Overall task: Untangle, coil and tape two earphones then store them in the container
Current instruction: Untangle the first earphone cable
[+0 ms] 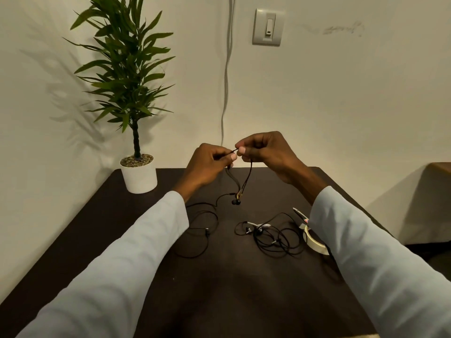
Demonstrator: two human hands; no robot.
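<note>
Grip: left hand [207,164] and right hand [264,152] each pinch the earphone [236,202] cord. Hard pulling likely tightens the knot.

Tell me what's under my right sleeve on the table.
The roll of masking tape pokes out from under the right sleeve, with a pair of scissors just beyond it. The sleeve covers the far side of each.
</note>
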